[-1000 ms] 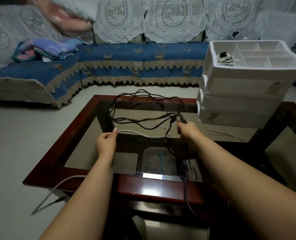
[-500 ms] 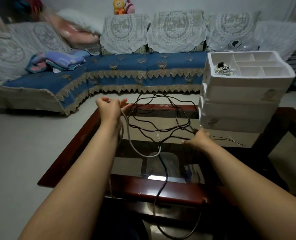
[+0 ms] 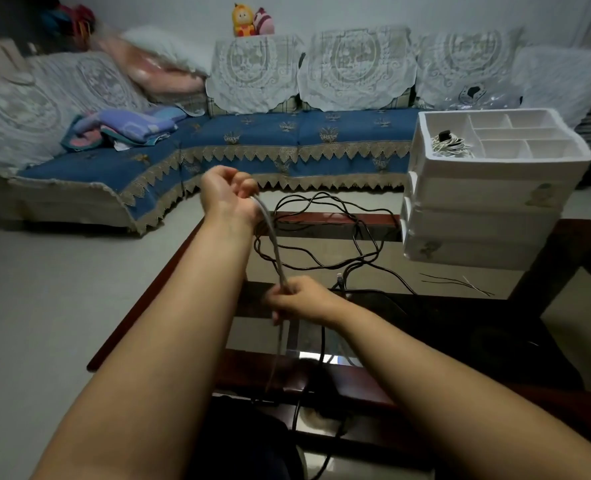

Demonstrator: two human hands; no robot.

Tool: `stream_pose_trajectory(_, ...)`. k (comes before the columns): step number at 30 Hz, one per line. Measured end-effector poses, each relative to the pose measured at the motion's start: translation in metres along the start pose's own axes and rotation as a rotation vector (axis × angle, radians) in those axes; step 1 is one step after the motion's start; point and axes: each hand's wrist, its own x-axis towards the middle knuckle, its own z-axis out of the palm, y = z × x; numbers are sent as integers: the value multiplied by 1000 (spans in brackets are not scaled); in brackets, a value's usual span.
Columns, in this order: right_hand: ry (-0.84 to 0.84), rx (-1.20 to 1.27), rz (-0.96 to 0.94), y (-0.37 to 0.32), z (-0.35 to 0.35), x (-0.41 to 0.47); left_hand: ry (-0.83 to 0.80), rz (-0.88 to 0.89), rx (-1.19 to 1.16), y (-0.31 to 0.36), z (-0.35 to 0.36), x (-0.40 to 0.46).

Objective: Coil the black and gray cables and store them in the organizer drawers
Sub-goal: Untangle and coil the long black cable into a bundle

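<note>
Head view: my left hand (image 3: 226, 188), raised at twelve o'clock, curls its fingers round the thin gray cable (image 3: 273, 244); my right hand (image 3: 299, 299) pinches it lower down. The tangled black cable (image 3: 335, 233) lies on the glass-topped wooden table (image 3: 564, 258), with the white plastic organizer drawers (image 3: 488, 202) at two o'clock.

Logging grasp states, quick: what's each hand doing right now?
Left hand: gripping the thin gray cable.
Right hand: pinching the same cable lower down.

black cable (image 3: 325, 233) loops before organizer (image 3: 477, 216)
</note>
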Motion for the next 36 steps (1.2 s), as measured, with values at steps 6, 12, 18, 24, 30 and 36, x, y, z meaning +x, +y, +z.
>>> stream_pose_trajectory(6,18,251,-36,6,-29,-27,19,164,-38,33,-25,22)
stream_pose_trajectory(12,59,564,-42,-1,-24,-41,-173,-115,768,-53,-74,28)
stream_pose_trajectory(18,32,770,258,12,-43,-59,-725,-518,1623,-120,-149,23)
stream_pose_trajectory(24,131,346,382,-21,-106,-104,-603,-371,2055,-134,-153,19)
stream_pose_trajectory(30,489,-735,461,-62,-181,-132,-541,-254,1885,-135,-141,5)
stream_pose_trajectory(36,567,-1121,688,23,-226,-128,-406,-196,1662,-126,-123,-11)
